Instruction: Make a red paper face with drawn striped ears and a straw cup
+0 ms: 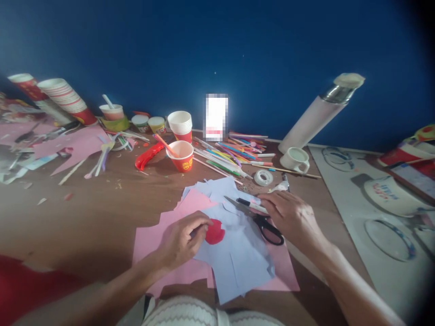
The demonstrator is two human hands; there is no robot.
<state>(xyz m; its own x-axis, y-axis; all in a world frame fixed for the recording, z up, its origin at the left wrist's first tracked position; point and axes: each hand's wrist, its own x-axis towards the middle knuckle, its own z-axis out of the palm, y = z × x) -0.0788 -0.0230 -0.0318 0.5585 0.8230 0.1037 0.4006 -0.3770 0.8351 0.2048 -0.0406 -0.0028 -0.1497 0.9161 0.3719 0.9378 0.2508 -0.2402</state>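
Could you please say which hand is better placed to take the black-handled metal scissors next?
Probably the right hand: it is nearer the scissors, beside their handles, while the left hand is at a flat, roundish red piece.

Dim, glow around pixelated white patch (216,115), blurred edges, dark upper-right corner

Right in front of me, my brown table (98,208) carries pink paper (147,242), and beyond it to the right sit a roll of tape (261,183), a white mug (292,160) and a tall pale flask (311,120). Coloured sticks (234,156) lie spread toward the back, with a red cup (185,161) to their left, and pink scraps (70,147) lie at the far left.
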